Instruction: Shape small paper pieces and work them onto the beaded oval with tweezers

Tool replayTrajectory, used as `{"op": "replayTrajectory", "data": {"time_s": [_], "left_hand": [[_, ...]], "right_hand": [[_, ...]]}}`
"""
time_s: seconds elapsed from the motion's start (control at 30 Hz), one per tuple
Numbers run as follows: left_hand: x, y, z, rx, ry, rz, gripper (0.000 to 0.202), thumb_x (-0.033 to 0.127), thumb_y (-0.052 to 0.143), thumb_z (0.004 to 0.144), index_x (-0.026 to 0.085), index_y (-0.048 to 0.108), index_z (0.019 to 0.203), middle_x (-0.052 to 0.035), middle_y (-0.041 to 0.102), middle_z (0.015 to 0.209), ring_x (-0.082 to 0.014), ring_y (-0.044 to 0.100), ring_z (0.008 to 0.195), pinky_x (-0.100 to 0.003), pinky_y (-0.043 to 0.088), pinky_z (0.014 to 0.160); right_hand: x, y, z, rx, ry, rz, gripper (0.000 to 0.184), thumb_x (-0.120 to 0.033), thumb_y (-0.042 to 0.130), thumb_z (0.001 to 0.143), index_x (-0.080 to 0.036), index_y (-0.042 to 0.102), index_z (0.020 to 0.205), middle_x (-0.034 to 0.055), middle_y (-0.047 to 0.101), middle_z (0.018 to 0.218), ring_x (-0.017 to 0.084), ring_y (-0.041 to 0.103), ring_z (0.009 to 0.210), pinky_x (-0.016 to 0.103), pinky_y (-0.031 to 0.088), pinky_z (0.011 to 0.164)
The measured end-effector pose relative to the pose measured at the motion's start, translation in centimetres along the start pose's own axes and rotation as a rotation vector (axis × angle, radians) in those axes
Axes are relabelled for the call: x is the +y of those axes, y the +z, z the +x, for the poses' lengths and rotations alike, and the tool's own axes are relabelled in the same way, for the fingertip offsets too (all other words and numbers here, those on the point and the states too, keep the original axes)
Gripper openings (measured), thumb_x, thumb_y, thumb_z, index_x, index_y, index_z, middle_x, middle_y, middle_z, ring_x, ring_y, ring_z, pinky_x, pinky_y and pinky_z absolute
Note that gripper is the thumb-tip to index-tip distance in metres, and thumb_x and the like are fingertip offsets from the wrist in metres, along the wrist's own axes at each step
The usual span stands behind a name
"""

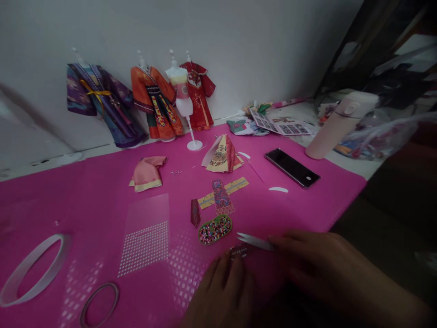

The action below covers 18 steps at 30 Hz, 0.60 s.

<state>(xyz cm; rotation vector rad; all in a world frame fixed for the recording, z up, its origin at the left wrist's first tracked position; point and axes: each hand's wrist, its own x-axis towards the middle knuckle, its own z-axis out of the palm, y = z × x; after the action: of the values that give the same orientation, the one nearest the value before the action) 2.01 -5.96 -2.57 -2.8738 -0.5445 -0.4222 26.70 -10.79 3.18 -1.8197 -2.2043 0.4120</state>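
Tweezers (pixel 256 242) right of bead dish (pixel 215 229); phone (pixel 292 167) farther right on mat (pixel 303 212), bottle (pixel 340 125) behind.

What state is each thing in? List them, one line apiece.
Tweezers: held by the right hand, tips apart.
Small dark piece with pale dots: on the pink mat, touched by the left hand.
Oval bead tray: uncovered, filled with mixed-colour beads.
Smartphone: face up, screen dark.
Pink bottle: upright, capped.
Clear sheet: dotted below, bare above.
Mini dress form: upright, in a strapless top.
Purple robe: yellow sash tied.
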Motion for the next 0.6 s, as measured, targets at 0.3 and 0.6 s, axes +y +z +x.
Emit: {"op": "replayTrajectory", "data": {"time_s": [0.3,0.6], "left_hand": [[0.1,0.2,-0.3,0.021,0.005,0.046,0.029,0.019,0.043,0.098,0.01,0.06,0.12,-0.0155,0.071,0.12,-0.0278,0.069,0.104,-0.033,0.058,0.08],[-0.3,0.6,-0.4,0.042,-0.02,0.017,0.029,0.025,0.047,0.098,0.012,0.061,0.12,-0.0148,0.07,0.122,-0.0262,0.068,0.104,-0.033,0.057,0.081]], "right_hand": [[-0.6,0.2,0.3,-0.009,0.084,0.332,0.04,-0.009,0.056,0.082,-0.031,0.068,0.113,-0.0004,0.074,0.099,0.016,0.07,0.081,0.027,0.056,0.073],[-1.5,1.2,0.9,0.062,0.112,0.586,0.049,-0.006,0.057,0.08,-0.031,0.068,0.121,0.0023,0.075,0.112,0.018,0.071,0.094,0.03,0.056,0.085]]}}
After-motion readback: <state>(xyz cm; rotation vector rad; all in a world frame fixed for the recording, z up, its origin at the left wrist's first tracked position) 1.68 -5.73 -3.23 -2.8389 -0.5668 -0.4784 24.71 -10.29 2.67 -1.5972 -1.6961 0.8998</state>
